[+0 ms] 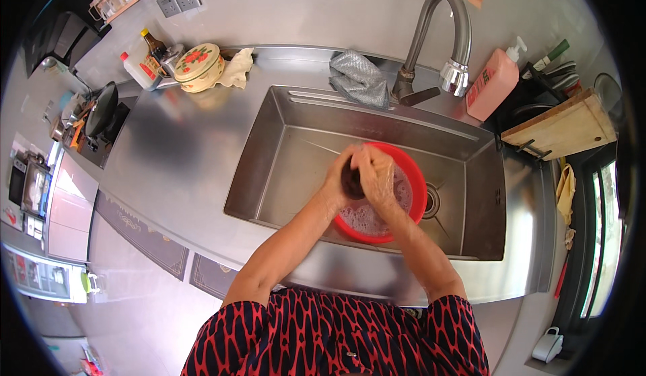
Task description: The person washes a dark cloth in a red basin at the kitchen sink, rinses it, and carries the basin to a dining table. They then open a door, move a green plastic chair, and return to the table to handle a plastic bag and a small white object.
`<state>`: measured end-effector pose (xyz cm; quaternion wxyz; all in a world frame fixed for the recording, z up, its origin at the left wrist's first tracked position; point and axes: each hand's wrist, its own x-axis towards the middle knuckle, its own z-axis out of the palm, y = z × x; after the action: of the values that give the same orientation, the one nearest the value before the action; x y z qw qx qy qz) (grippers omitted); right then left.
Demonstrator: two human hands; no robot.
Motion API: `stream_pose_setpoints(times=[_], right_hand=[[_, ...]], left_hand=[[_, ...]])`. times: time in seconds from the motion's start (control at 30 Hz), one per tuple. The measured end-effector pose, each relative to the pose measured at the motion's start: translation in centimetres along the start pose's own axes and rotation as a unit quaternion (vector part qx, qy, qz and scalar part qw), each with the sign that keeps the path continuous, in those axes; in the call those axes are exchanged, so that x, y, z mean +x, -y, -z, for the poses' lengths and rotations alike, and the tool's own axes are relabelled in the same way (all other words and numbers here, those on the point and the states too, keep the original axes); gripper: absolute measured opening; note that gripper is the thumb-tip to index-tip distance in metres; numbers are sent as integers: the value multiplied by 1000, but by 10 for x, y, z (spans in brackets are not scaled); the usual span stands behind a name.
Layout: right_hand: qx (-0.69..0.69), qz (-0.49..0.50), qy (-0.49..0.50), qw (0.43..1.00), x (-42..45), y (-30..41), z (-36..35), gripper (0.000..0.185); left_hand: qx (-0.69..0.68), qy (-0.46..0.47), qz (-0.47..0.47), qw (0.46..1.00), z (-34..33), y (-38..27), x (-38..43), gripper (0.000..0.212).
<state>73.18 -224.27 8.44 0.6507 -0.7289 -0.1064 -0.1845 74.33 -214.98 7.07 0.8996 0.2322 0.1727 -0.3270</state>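
Observation:
A red plastic basin (418, 194) with soapy, bubbly water stands in a stainless steel sink (282, 174), left of the drain. Above the basin's left part, my left hand (337, 176) holds a dark, round-mouthed item (352, 180), perhaps a cup or small bowl; its full shape is hidden by my fingers. My right hand (376, 174) is wet and bent over the item's top and right side, its fingertips at or inside the rim. I cannot tell whether those fingers grip anything else.
Behind the sink stand a grey faucet (456, 32), a silvery folded cloth (359, 78) and a pink pump bottle (493, 85). A wooden cutting board (565, 128) leans in a rack at right. A floral lidded container (199, 68) and bottles stand at the back left.

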Motion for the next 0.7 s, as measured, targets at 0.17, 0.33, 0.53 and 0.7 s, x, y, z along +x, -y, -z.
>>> stream_pose_setpoints(times=[0.17,0.33,0.53,0.7], right_hand=[[-173,-6,-50,984,22,-32,18,27],[-56,-117,80,988,-12,-10,-5,47],[-181,-16,125,975,-31,11,-10,46],[-100,22,57,993,-7,-3,0,44]], left_hand=[[196,56,-99,974,-21,18,-23,58],[307,-60,-301,901,11,17,8,53],[20,-5,-125,992,22,-15,10,64],[69,70,-141,985,-1,-13,-15,71]])
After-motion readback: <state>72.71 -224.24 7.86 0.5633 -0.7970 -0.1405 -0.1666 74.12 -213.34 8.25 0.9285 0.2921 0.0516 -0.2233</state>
